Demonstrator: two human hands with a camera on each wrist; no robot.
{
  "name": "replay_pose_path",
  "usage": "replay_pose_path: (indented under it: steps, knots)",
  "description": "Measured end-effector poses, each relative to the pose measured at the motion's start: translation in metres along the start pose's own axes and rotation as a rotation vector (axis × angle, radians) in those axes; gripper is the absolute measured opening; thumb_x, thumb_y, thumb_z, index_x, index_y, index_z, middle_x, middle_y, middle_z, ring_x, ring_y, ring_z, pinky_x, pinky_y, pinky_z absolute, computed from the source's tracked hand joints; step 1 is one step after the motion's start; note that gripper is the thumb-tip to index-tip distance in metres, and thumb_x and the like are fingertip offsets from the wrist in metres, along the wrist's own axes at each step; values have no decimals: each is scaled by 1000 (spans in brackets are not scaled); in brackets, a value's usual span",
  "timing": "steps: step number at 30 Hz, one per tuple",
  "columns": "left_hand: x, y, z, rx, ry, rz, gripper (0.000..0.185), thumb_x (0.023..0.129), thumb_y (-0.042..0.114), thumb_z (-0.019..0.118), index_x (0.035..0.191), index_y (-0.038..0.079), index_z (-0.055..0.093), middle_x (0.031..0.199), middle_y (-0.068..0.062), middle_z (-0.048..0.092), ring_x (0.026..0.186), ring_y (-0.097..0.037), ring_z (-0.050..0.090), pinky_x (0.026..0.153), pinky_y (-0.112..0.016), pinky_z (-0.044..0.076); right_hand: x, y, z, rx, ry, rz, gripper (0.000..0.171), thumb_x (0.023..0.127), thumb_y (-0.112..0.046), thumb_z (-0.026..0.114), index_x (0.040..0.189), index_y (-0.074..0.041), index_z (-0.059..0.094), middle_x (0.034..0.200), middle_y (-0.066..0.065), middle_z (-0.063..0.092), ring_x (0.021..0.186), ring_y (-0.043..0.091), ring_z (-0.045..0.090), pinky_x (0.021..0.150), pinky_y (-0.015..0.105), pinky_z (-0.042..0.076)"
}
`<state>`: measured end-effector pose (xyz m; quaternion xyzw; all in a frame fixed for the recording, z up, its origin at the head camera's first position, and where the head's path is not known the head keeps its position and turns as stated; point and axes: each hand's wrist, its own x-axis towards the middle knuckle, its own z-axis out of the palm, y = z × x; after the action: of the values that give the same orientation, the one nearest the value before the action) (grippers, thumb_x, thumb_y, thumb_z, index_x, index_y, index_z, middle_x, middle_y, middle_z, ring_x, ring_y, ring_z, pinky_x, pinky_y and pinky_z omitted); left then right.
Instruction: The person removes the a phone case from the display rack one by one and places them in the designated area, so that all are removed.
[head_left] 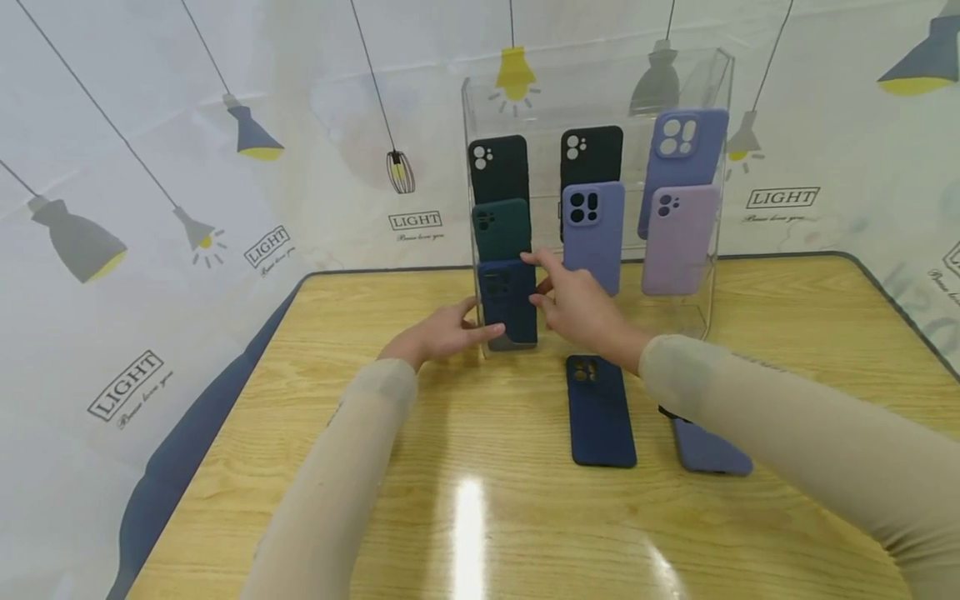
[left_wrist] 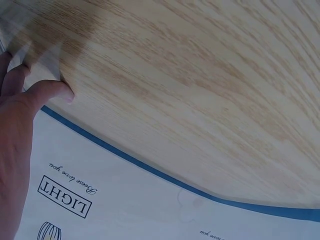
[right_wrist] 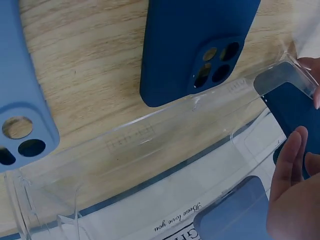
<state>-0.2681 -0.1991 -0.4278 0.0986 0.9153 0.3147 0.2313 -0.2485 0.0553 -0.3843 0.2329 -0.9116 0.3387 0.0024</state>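
A dark blue phone case (head_left: 512, 312) stands upright in the lowest tier of a clear display stand (head_left: 697, 321), at its left end. My right hand (head_left: 588, 312) holds this case by its right side, index finger at the top edge and thumb lower down. With the thumb in front and the fingers beside it, my left hand (head_left: 444, 333) grips the stand's lower left corner. Above the blue case are a green case (head_left: 501, 229) and a black case (head_left: 498, 162). The left wrist view shows the left thumb (left_wrist: 57, 91) and fingers against the clear plastic.
More cases fill the stand's middle and right columns: a black one (head_left: 592, 154), two periwinkle ones (head_left: 592, 242) and a lilac one (head_left: 681, 246). Before the stand, another dark blue case (head_left: 602, 421) and a periwinkle case (head_left: 712, 448) lie on the wooden table (head_left: 390, 500). A printed backdrop (head_left: 322, 167) stands behind.
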Motion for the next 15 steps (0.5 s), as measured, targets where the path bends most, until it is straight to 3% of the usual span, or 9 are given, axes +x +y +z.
replay_pose_path:
  steps: [5,15]
  knots:
    - [0,0,0,2,3,6,108,96,79,56,173,17,12,168,-21,43,151,-38,50,122,-56,45,1,2,2,-10,27,-28,65,107,-7,63,164,-25,36,122,17,79,63,16,70,59,31,52]
    - [-1,0,0,7,10,13,108,96,79,56,173,17,12,166,-21,46,150,-38,52,121,-57,46,1,6,6,-74,63,-85,67,107,-9,64,165,-24,34,117,18,79,55,15,67,57,31,52]
